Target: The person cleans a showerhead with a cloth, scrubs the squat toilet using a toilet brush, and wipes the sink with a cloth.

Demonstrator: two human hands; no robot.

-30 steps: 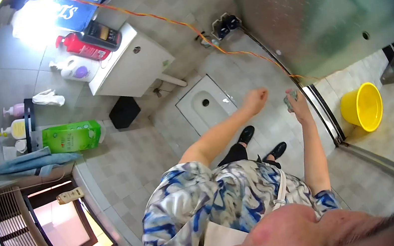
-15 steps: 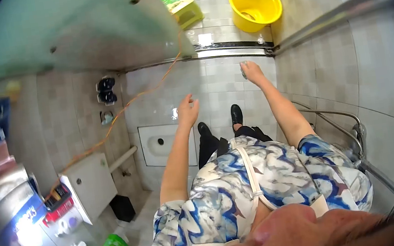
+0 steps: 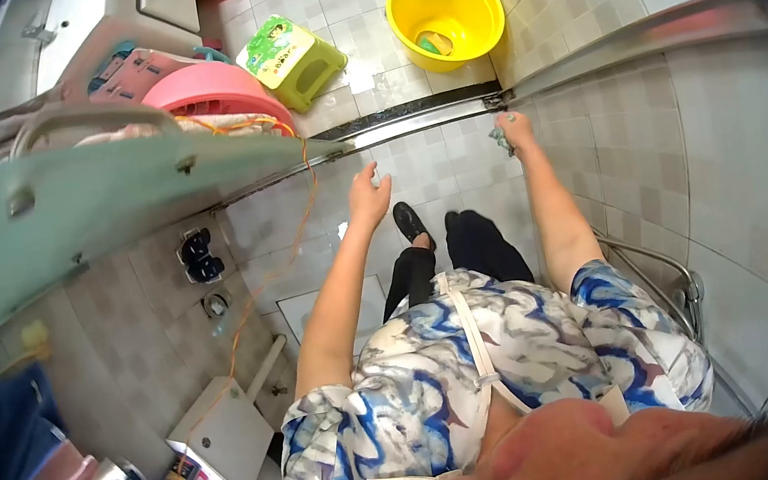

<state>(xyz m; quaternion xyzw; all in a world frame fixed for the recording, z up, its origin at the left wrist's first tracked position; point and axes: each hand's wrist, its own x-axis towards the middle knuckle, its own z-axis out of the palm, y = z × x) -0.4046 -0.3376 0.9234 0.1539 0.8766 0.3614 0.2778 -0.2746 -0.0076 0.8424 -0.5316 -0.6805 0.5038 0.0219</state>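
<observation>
My right hand (image 3: 516, 128) is closed around a crumpled grey-green cloth (image 3: 500, 139), whose exact kind is hard to make out. It hangs near the right end of the metal door track (image 3: 417, 124) on the floor. My left hand (image 3: 368, 197) is held out in front of me with fingers apart and nothing in it, close to the edge of the frosted glass door (image 3: 151, 189). Beyond the track stands a yellow bucket (image 3: 446, 15) with a green and yellow item (image 3: 435, 42) at its bottom.
Left of the bucket are a green stool (image 3: 295, 61) and a pink basin (image 3: 211, 92). An orange cord (image 3: 291, 243) hangs across the left side. A squat toilet (image 3: 330, 308) lies in the floor, and a metal pipe rail (image 3: 650, 281) runs along the right wall.
I have moved forward toward the door track, and one foot has stepped ahead. More of the area beyond the glass door shows. Both hands are nearer the track; the cloth stays in my right hand.
</observation>
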